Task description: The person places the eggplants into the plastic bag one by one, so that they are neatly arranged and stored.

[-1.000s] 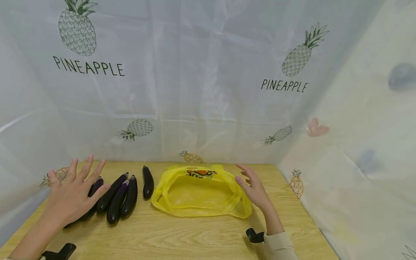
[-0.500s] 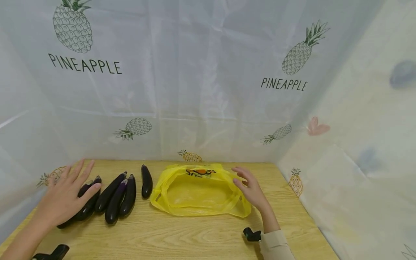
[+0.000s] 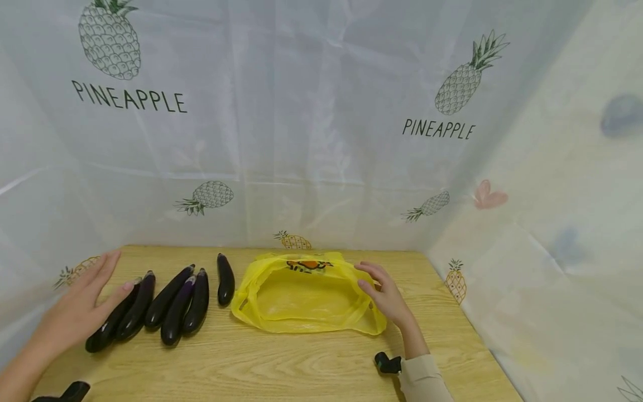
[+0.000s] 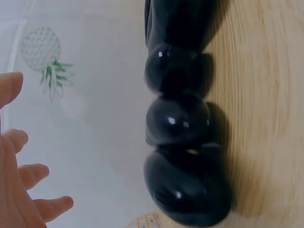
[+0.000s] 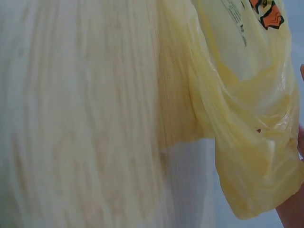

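Overlapping left hand (image 3: 70, 312): it covers part of the leftmost eggplant (image 3: 111, 325) from the head camera, making contact there hard to judge.
Left fingers: stretched out, holding nothing; the left wrist view cuts the hand off and shows a gap between the visible fingers and the row.
Black piece (image 3: 74, 392): cut off by the bottom edge below the left hand.
Right hand (image 3: 389, 298): thumb and fingers apart, at the right side of the yellow bag (image 3: 308, 325), which hides most of it from the right wrist camera; whether they touch cannot be told.
Eggplants (image 3: 176, 315): six, two just beside the left hand, three bunched next, one lying alone near the bag's left side.
Bag mouth: gaping upward.
Tabletop (image 3: 281, 363): light wood grain, blurred in the right wrist view.
Sheeting (image 3: 321, 139): pale, pineapple-printed, behind and at both sides.
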Motion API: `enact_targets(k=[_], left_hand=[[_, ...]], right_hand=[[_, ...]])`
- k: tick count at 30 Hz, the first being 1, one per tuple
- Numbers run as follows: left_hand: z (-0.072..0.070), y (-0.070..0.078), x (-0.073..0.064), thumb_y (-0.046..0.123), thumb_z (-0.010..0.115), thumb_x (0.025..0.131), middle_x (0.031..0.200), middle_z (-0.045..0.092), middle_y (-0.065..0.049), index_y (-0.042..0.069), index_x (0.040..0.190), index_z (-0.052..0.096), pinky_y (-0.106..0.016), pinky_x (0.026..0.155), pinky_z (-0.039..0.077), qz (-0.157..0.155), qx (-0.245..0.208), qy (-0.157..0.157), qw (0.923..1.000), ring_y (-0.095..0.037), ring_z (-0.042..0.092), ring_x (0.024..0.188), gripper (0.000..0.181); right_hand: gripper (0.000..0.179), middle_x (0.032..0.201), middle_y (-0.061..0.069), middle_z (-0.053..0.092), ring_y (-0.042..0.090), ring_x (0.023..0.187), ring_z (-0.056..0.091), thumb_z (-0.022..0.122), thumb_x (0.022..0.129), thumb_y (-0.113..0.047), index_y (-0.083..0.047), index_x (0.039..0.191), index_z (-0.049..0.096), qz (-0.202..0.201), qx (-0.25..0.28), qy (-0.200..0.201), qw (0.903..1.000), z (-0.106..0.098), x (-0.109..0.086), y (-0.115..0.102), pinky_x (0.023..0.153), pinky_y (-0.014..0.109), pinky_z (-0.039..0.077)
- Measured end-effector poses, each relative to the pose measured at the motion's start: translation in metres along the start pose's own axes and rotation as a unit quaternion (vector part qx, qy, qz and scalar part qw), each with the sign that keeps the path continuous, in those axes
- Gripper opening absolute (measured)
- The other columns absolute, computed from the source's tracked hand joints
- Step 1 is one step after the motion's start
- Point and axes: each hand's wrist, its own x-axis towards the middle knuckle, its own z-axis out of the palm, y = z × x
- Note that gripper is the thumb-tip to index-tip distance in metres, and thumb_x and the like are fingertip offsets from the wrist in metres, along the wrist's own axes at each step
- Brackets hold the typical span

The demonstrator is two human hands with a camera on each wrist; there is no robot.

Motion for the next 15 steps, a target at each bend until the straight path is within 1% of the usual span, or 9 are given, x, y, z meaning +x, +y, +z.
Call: enact_targets(k=[4,7,10,12,15], left_hand=[[-0.002,-0.010,-0.005,0.035,0.053,0.112,0.174,-0.010,-0.024,0.020,0.172,-0.003,-0.087,0.109,-0.004,-0.009,0.007,0.004,0.9999,-0.062,-0.005,0.154,0.083],[-0.002,-0.015,-0.008,0.035,0.052,0.112,0.174,-0.012,-0.021,0.019,0.172,-0.004,-0.086,0.110,-0.006,-0.013,0.004,0.000,0.9999,-0.059,-0.008,0.155,0.084],[-0.003,-0.019,-0.010,0.036,0.053,0.112,0.175,-0.011,-0.019,0.021,0.172,-0.005,-0.088,0.108,-0.004,-0.017,0.001,-0.006,0.9998,-0.058,-0.009,0.156,0.084],[-0.004,-0.022,-0.012,0.036,0.052,0.112,0.174,-0.012,-0.019,0.022,0.171,-0.006,-0.091,0.103,-0.001,-0.023,0.000,-0.018,0.9996,-0.061,-0.009,0.154,0.084],[-0.004,-0.027,-0.016,0.038,0.051,0.112,0.173,-0.013,-0.021,0.025,0.171,-0.007,-0.094,0.093,0.008,-0.033,-0.002,-0.038,0.9987,-0.067,-0.004,0.151,0.084]], right_hand=[[0.040,0.165,0.017,0.041,0.044,0.149,0.040,0.062,0.110,-0.029,-0.022,0.149,0.062,0.001,-0.008,-0.006,1.0000,-0.001,0.000,0.002,0.110,0.071,0.042],[0.039,0.164,0.017,0.043,0.044,0.148,0.041,0.063,0.109,-0.029,-0.022,0.148,0.063,0.001,-0.009,-0.012,0.9999,-0.001,0.000,0.003,0.108,0.070,0.044],[0.039,0.162,0.016,0.045,0.044,0.147,0.043,0.063,0.109,-0.029,-0.022,0.147,0.063,0.005,-0.013,-0.016,0.9998,0.000,0.001,0.005,0.108,0.069,0.045],[0.039,0.161,0.014,0.048,0.043,0.147,0.044,0.064,0.109,-0.030,-0.023,0.147,0.064,0.009,-0.014,-0.018,0.9997,0.000,0.001,0.005,0.109,0.069,0.044],[0.040,0.159,0.011,0.050,0.041,0.146,0.046,0.065,0.108,-0.030,-0.023,0.148,0.063,0.012,-0.016,-0.022,0.9995,-0.001,0.000,0.006,0.111,0.068,0.043]])
